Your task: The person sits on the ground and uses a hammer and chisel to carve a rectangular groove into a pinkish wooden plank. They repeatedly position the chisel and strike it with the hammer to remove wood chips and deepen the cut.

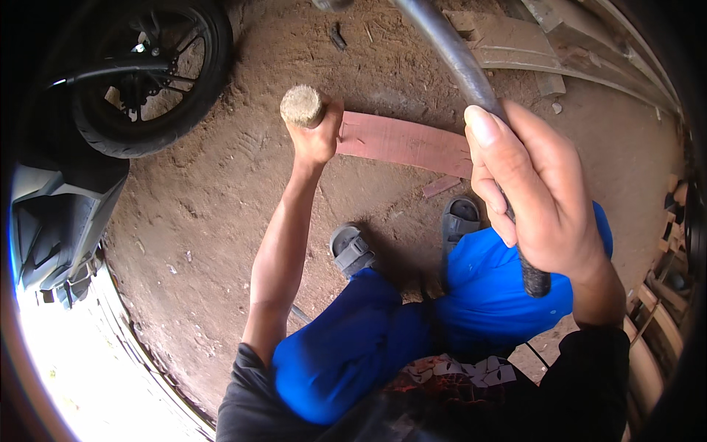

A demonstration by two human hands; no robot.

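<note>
My left hand [318, 140] is closed around a short round wooden post [302, 106], held with its rough, pale end facing up. It is beside the left end of a reddish wooden plank [401, 142], where a few nails stick out. Raised nearer to me, my right hand [541, 188] grips a hammer [460, 62] by its dark lower end. Its grey metal shaft slants up and left past the top edge. A rounded metal end at the top edge looks like part of its head; the rest is out of view.
A small reddish wood strip [442, 186] lies on the dirt floor [199, 243] near my sandalled feet. A motorcycle wheel [210, 88] stands at the far left. Long boards [515, 48] lie at the far right, and wood pieces [666, 236] are piled along the right edge.
</note>
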